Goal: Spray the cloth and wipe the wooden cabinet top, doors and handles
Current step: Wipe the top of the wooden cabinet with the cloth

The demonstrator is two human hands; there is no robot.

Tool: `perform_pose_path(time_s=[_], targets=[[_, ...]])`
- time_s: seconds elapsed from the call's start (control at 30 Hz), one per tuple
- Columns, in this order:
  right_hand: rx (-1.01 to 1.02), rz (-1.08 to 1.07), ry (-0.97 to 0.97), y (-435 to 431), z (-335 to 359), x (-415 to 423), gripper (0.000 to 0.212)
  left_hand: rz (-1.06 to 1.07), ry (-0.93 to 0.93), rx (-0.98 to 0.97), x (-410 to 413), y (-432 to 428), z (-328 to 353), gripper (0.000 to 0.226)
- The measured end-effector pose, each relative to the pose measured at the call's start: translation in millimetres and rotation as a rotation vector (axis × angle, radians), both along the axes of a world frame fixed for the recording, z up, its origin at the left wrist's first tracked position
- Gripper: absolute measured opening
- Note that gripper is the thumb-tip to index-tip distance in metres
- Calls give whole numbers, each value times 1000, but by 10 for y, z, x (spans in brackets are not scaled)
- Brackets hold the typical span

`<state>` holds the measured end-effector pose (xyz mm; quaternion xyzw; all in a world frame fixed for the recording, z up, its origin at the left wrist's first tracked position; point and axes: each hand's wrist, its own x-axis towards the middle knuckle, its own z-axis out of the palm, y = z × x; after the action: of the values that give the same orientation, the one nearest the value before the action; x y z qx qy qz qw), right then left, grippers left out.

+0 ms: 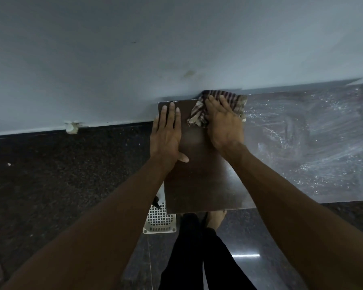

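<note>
The pale wall (113, 59) stands right behind the wooden cabinet top (197, 185). The dark speckled floor (61, 174) lies to the left of the cabinet top and below it. The cabinet top is brown and smooth at its left end, and further right it is covered in white streaks and specks.

The left arm (92, 227) and the right arm (291, 206) both reach out long and straight over the cabinet top's front edge. The left hand (167, 135) lies flat on the cabinet top by its left edge. Its fingers are straight and close together, its thumb points out to the side, and it holds nothing. The right hand (222, 122) is flat too, palm down and fingers straight. It presses on the cloth (235, 99) at the back edge of the cabinet top, right against the wall. The cloth is checked and crumpled, and part of it sticks out to the left of the hand.

Below the front edge of the cabinet top are black trousers (197, 258). By its front left corner a white basket (159, 220) with little square holes sits on the floor, and a foot (215, 218) shows beside the trousers.
</note>
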<state>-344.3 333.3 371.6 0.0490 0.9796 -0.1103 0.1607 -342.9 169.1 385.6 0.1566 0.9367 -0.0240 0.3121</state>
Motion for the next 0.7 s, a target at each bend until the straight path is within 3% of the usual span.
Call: perform_pose_path(time_s=[0.23, 0.33, 0.57, 0.7], targets=[[-12, 111, -35, 19, 73, 80, 62, -103, -34, 65, -138, -6, -1, 166], [-57, 154, 35, 81, 88, 460, 57, -94, -47, 83, -141, -20, -14, 167], [-80, 188, 18, 321, 40, 1076, 57, -106, -88, -40, -172, 133, 27, 167], [-72, 26, -16, 280, 26, 665, 62, -104, -82, -41, -154, 142, 69, 169]])
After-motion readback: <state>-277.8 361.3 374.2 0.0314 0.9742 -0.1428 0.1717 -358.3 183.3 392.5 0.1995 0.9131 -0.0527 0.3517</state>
